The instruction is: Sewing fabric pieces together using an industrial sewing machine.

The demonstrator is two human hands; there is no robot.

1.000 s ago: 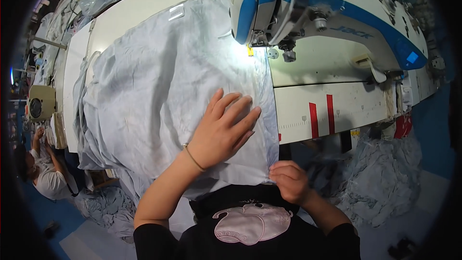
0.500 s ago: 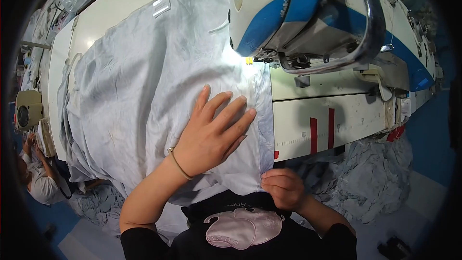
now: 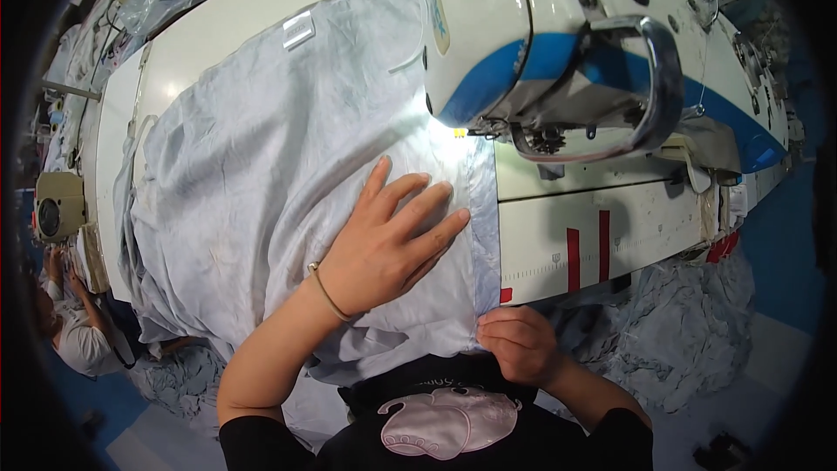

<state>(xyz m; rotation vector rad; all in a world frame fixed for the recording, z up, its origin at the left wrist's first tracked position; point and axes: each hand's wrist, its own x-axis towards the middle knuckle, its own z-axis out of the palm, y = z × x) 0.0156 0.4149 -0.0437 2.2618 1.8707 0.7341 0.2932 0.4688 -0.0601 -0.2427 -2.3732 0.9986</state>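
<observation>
- Pale cloth point(image 3: 218, 183): lies spread over the table, running beneath the head of the sewing machine and hanging over the edge nearest you.
- Right hand point(image 3: 519, 344): your thumb and fingers pinch the near corner of the cloth, at the end of its folded edge point(image 3: 485, 244). A light, steady pull in line with that fold should serve best; a sideways tug would probably skew it.
- Left hand point(image 3: 388, 242): lies palm down, fingers spread, gripping nothing. Even pressure should hold the layers flat; smooth out the ripples beside your wrist, lest they creep toward the fold.
- Texture: the cloth looks thin, soft and creased, with long slack folds to the left; a small pale label point(image 3: 298, 29) sits near its far edge.
- Sewing machine point(image 3: 479, 44): glossy white and rounded, with a blue band and a bent, shiny metal bar point(image 3: 667, 78). Glare hides the needle.
- Table point(image 3: 540, 201): smooth and off-white, marked with red strips point(image 3: 573, 259).
- Heap of crumpled fabric point(image 3: 680, 323): lies beyond the table's near edge, to your right.
</observation>
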